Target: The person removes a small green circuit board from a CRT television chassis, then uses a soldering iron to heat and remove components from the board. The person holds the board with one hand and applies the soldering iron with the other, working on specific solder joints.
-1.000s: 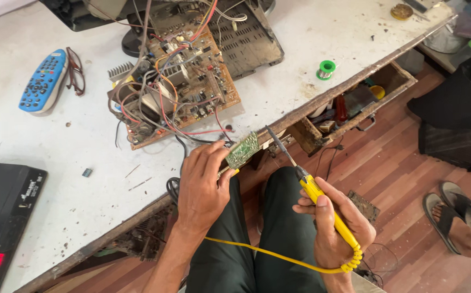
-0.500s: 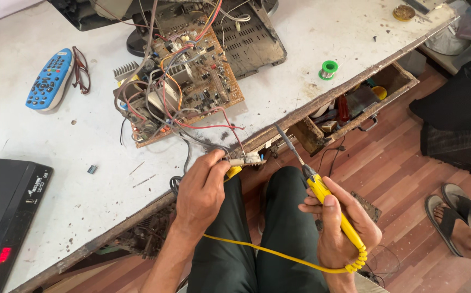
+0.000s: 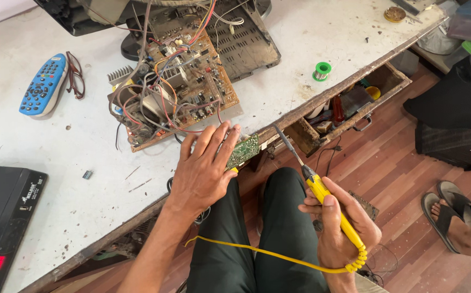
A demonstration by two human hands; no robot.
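Left hand [image 3: 203, 171] pinches a small green circuit board [image 3: 243, 151] by its edge at the bench lip, fingers spread. Board judged light, stiff and fragile; edges are the safe hold, not the component face. Right hand [image 3: 337, 228] is clenched on a yellow-handled soldering iron [image 3: 322, 190], tip near the board's 3 o'clock side. Large brown circuit board [image 3: 178, 89] lies at 11 o'clock on the white workbench [image 3: 72, 206]; green solder spool [image 3: 322, 69] at 1 o'clock.
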